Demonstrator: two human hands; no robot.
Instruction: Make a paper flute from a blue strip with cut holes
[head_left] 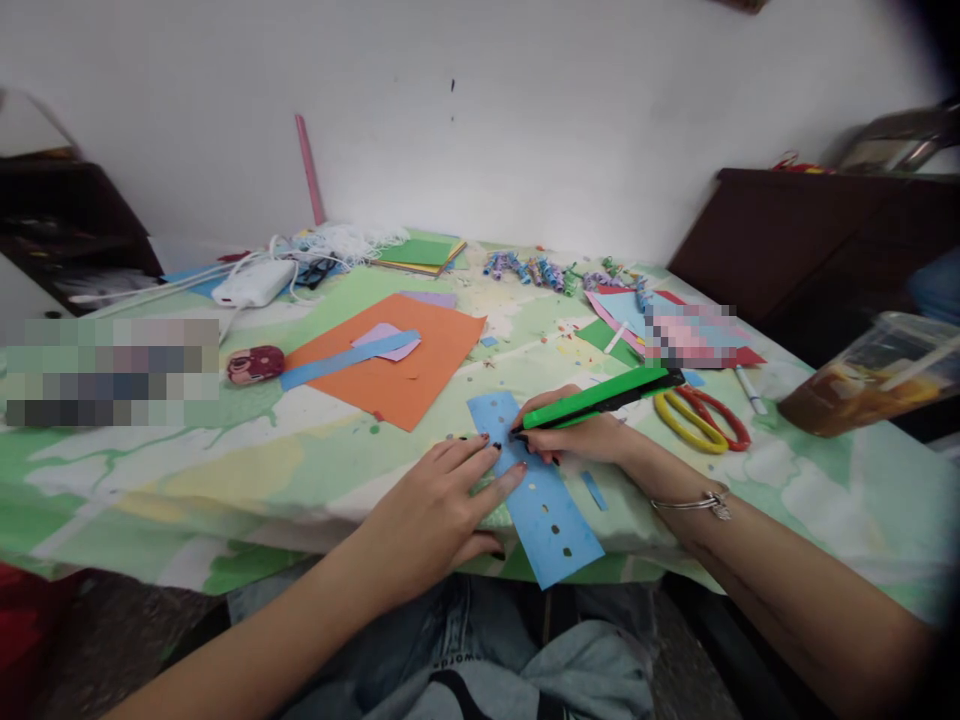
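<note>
A long blue paper strip [551, 520] dotted with small holes lies across the table's near edge, its end hanging over. My left hand [442, 505] lies flat on the strip's left side, fingers spread and pressing it down. My right hand [577, 435] is closed round a green and black utility knife [600, 397], whose tip touches the strip near its upper part. A bracelet sits on my right wrist.
An orange sheet [390, 365] with a blue strip and a pink piece on it lies at centre. Yellow and red scissors [701, 415] rest right of my hand. A plastic cup with a drink [870, 375] stands far right. Paper curls, coloured sheets and a white power bank [255, 283] lie at the back.
</note>
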